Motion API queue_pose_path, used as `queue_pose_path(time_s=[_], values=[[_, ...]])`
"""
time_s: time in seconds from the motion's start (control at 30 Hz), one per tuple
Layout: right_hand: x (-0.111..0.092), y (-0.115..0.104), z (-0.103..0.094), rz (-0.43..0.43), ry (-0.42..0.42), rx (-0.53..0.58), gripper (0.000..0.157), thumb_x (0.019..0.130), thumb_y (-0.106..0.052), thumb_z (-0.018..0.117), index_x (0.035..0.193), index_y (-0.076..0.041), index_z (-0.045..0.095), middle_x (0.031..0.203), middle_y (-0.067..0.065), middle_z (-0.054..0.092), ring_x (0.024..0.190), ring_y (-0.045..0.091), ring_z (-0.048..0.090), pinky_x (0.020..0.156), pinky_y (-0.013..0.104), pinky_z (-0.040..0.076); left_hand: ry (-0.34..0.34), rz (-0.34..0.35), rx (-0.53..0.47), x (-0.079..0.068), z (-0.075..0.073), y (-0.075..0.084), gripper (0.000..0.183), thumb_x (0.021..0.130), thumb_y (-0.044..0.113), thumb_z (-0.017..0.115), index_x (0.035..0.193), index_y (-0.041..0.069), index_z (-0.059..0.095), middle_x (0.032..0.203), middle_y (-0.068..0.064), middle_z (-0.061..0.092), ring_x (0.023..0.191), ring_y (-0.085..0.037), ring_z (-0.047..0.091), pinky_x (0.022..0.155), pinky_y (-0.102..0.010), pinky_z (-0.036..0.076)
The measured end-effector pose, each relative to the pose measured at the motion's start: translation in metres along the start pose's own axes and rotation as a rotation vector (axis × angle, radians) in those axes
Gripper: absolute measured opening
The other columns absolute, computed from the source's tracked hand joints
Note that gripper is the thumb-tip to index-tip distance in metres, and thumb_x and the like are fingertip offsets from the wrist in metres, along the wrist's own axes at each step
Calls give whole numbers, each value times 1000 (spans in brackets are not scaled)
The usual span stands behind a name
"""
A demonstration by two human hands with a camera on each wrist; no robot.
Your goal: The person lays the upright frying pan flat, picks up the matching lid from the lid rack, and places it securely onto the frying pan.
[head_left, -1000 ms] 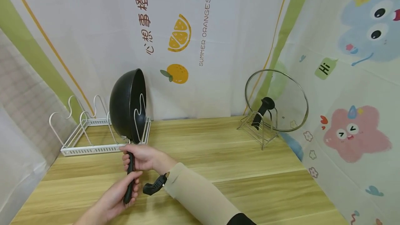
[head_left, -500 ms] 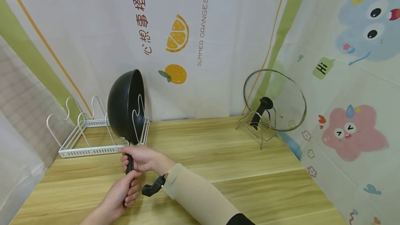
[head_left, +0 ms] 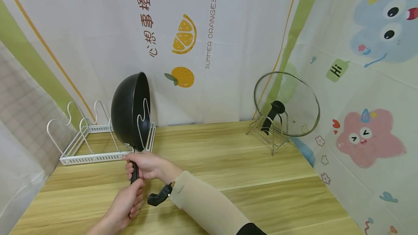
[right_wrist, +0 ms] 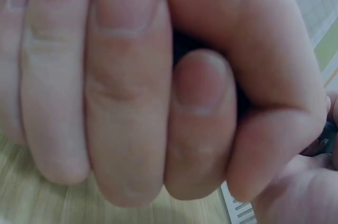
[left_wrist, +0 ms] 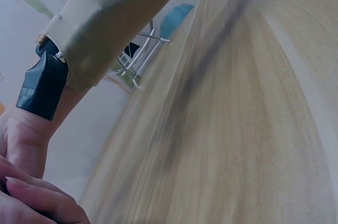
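Note:
A black wok (head_left: 122, 108) stands on its side at the right end of a white wire pan rack (head_left: 91, 158), its hollow facing right behind a curved wire. My right hand (head_left: 148, 165) grips the upper part of the wok's black handle (head_left: 134, 173), close to the bowl. Just below it, my left hand (head_left: 125, 204) wraps round the lower handle and hides its end. Curled fingers (right_wrist: 127, 108) fill the right wrist view, with a sliver of dark handle behind them. The left wrist view catches fingers (left_wrist: 47, 200) at its lower left corner.
A glass lid (head_left: 305, 110) with a black handle leans upright in a small wire stand (head_left: 273, 144) at the table's back right. More wire loops (head_left: 83, 126) rise from the rack's left part. Printed cloth (head_left: 225, 93) hangs behind the wooden table (head_left: 261, 188).
The scene has shifted slightly left in the head view. My left hand has turned a little, and the handle's end, visible earlier, is now covered. The wok keeps its place in the rack.

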State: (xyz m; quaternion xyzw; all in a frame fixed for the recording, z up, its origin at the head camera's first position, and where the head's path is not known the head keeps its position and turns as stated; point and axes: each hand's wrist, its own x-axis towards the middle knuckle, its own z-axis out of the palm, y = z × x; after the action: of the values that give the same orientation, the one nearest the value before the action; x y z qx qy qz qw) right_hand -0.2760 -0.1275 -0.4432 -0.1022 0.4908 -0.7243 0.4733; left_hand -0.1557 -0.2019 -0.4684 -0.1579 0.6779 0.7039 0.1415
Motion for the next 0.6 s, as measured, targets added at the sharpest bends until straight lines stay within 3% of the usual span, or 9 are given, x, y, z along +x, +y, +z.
queue_pose_path(time_s=[0.6], values=[[1,0,0,0,-5,-9,34,107,-22,45,74,-14,42,62,-6,35,55,9,36,55,21,41,17,-5,2,0,1,2,45,96,25,48,55,20,29,45,10,29,35,-6,25,34,-21,25]])
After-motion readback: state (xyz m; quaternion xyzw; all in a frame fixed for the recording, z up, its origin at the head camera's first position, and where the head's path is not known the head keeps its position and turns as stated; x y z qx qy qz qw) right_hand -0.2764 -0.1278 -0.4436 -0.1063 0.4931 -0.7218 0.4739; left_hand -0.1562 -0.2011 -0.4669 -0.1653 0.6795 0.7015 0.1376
